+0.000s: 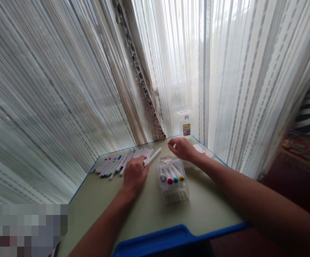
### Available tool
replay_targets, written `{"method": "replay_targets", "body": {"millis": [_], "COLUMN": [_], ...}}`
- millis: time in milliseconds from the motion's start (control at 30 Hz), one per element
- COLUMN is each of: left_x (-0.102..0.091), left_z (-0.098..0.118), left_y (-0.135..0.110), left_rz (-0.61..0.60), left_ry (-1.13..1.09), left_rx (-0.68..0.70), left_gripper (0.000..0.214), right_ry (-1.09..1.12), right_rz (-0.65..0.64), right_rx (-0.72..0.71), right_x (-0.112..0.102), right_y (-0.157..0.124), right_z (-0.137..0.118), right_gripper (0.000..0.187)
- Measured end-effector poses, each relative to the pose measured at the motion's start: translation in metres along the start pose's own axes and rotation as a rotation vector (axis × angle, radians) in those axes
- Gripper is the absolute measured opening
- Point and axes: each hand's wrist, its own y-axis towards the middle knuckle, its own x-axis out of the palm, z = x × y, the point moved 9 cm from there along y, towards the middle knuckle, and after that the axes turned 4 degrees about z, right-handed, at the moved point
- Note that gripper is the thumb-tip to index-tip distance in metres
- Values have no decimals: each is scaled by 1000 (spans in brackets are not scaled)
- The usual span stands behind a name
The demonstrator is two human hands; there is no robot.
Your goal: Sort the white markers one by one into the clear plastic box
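My left hand (pixel 135 172) is closed on a white marker (pixel 155 155) that sticks out past the fingertips to the upper right. Beside it, to the left, lies a spread row of white markers (pixel 114 166) with coloured ends. My right hand (pixel 182 147) hovers behind a clear plastic case (pixel 174 195), its fingers curled together and no object visible in them. Several markers (pixel 174 173) with grey, red, teal and yellow ends rest side by side in that case, ends towards me.
A clear plastic piece with a label (pixel 186 129) stands upright at the table's far corner. Another clear case part (pixel 204 151) lies under my right forearm. The pale green table (pixel 149 217) has a blue rim (pixel 155 238). Striped curtains (pixel 176 71) hang close behind.
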Motion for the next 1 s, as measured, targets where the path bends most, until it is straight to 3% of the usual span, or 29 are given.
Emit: {"method": "replay_targets", "body": {"millis": [167,333,433,567,733,833,1000], "left_x": [-7,-24,-29,-23,-16,-6,8], "left_z": [-9,4,6,-5,-18,-23,-18], "left_y": [21,42,41,30,21,20,19], "left_rz": [68,157,225,294,296,216,117], "left_ry": [-157,-317,-414,-501,-669,-856,-977], "left_rx": [-2,113,156,108,-33,-140,-123], "left_gripper": [24,19,20,18,17,25,32], "right_ry": [8,158,226,275,604,803,926], "right_rz": [15,107,103,95,87,55,29], "right_rx": [36,86,103,55,82,163,280], "right_x": [-3,-15,-17,-16,-8,-2,2], "right_y": [1,3,3,0,-3,-4,-6], "right_z": [3,4,1,-9,-11,-13,-15], "right_gripper": [24,43,41,32,34,37,40]}}
